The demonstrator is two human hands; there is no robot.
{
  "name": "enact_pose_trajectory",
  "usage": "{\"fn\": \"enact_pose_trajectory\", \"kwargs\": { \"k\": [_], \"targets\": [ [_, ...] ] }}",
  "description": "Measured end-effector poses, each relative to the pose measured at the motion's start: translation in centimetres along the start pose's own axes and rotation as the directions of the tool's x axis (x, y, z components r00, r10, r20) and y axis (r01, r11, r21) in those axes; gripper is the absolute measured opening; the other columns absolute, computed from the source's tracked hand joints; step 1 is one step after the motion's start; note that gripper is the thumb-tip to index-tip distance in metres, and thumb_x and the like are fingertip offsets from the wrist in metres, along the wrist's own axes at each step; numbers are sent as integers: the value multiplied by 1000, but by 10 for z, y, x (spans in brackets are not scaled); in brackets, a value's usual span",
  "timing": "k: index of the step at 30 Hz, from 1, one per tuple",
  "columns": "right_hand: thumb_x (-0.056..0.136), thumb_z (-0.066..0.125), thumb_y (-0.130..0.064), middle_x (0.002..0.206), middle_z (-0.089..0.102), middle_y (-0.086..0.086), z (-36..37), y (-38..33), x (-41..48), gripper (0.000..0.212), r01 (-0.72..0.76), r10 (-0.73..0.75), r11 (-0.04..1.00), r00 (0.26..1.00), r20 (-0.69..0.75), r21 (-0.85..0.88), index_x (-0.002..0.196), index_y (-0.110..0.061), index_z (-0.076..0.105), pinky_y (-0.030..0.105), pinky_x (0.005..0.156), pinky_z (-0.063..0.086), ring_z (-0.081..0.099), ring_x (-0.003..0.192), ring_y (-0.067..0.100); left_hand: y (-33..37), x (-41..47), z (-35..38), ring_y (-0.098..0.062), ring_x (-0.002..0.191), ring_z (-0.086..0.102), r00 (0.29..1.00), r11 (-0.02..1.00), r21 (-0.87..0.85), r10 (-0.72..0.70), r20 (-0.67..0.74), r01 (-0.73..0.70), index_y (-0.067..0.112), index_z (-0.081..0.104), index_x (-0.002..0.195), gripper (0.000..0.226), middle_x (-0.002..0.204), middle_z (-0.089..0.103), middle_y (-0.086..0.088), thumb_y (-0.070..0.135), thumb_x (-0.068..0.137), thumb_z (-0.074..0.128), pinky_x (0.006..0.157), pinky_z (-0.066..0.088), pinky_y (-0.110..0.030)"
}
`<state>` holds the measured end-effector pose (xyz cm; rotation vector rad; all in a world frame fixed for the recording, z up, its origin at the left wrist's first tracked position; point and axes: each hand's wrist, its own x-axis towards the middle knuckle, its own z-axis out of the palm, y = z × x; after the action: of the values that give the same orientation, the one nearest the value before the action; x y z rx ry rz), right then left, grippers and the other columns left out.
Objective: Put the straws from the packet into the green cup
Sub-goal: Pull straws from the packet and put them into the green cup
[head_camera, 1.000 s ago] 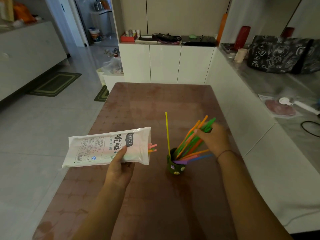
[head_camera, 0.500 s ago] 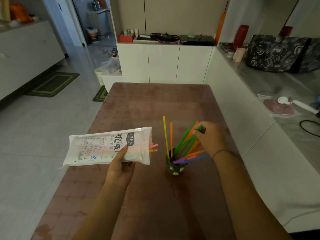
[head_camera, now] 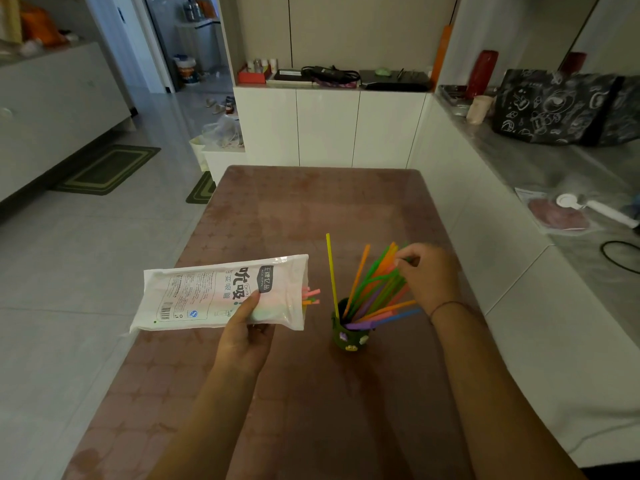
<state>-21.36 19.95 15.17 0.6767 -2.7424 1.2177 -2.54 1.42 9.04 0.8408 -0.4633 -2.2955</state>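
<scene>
The right hand (head_camera: 427,277), right of the frame's centre, has its fingertips pinched on the upper ends of the green and orange plastic straws (head_camera: 375,289) that fan out of the small dark green cup (head_camera: 348,336). The cup stands upright on the reddish-brown patterned tabletop (head_camera: 311,209), just below and left of that hand, with small pale decorations on its front. Most straws lean toward the right; purple, blue and orange ones lie low over the rim, while one yellow straw (head_camera: 331,271) stands nearly upright at the cup's left edge, apart from the hand.

The left hand (head_camera: 247,332), left of the cup, grips the white printed plastic straw packet (head_camera: 221,292) from below, thumb pressed on its front face. The packet is held level above the table, its open end toward the cup, and a few pink, orange and green straw tips (head_camera: 311,296) poke out of that end, near the yellow straw without touching it.

Along the right edge of the frame runs a pale grey counter (head_camera: 519,161) with a black patterned bag (head_camera: 554,105) at upper right. White cabinets (head_camera: 329,126) stand beyond the table's far end.
</scene>
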Motion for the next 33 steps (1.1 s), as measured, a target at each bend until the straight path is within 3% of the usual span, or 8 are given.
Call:
{"fn": "enact_pose_trajectory", "kwargs": {
  "k": [5, 9, 13, 17, 20, 22, 25, 33],
  "targets": [
    [82, 65, -17, 108, 59, 11, -7, -6, -3, 22, -13, 9, 999, 995, -102, -35, 103, -10, 67, 23, 72, 38, 57, 79, 23, 2, -2, 6, -19, 100, 67, 1000, 1000, 6, -1, 10, 1, 20, 54, 123, 42, 109, 70, -1, 0, 87, 61, 71, 61, -32],
    [82, 64, -17, 95, 60, 5, -15, -35, -17, 11, 100, -29, 972, 948, -318, 211, 93, -19, 66, 14, 63, 37, 50, 64, 11, 5, -4, 9, -18, 105, 67, 999, 1000, -6, 13, 42, -12, 21, 56, 119, 39, 108, 72, -1, 0, 86, 61, 75, 60, -33],
    [85, 61, -12, 89, 66, -3, 14, -71, -49, 12, 60, -23, 822, 997, -73, 566, 94, -19, 66, 9, 73, 45, 59, 79, 2, 9, -8, 18, -15, 95, 72, 988, 998, 9, 66, 139, -67, 23, 58, 114, 37, 102, 75, 1, 0, 85, 60, 69, 61, -30],
    [89, 57, -20, 115, 60, 6, 50, -80, -70, 25, -200, 80, 777, 972, 222, 597, 114, -16, 59, 27, 87, 52, 59, 103, 17, 14, -13, 26, -13, 96, 71, 968, 983, 79, 147, 205, -166, 24, 60, 116, 38, 107, 74, 2, 3, 85, 62, 73, 60, -29],
    [91, 53, -20, 97, 67, 3, 57, -78, -72, 15, -321, 82, 706, 922, 378, 631, 105, -21, 60, 23, 58, 55, 64, 75, 9, 19, -17, 28, -16, 102, 69, 959, 966, 124, 198, 204, -226, 21, 60, 121, 44, 115, 72, -2, 6, 80, 67, 77, 59, -30],
    [91, 53, -16, 81, 67, 3, 59, -77, -72, 13, -319, 58, 681, 921, 385, 659, 101, -17, 62, 19, 50, 51, 61, 59, 5, 20, -21, 28, -17, 104, 69, 953, 958, 141, 217, 210, -249, 19, 57, 127, 52, 115, 71, -2, 9, 77, 69, 74, 59, -28],
    [89, 56, -10, 77, 66, 8, 61, -73, -71, 15, -309, 60, 659, 931, 361, 686, 102, -11, 65, 19, 53, 51, 60, 60, 9, 17, -25, 29, -19, 106, 68, 954, 953, 168, 214, 211, -251, 19, 56, 129, 58, 117, 70, -4, 12, 74, 71, 73, 58, -28],
    [85, 61, -2, 51, 63, -3, 42, -52, -50, 10, -337, 87, 628, 926, 366, 702, 81, -9, 67, 15, 49, 50, 59, 46, 4, 23, -19, 15, -14, 96, 71, 979, 982, 87, 158, 128, -169, 24, 60, 116, 38, 105, 75, 1, 3, 85, 65, 76, 60, -30]
  ]
}}
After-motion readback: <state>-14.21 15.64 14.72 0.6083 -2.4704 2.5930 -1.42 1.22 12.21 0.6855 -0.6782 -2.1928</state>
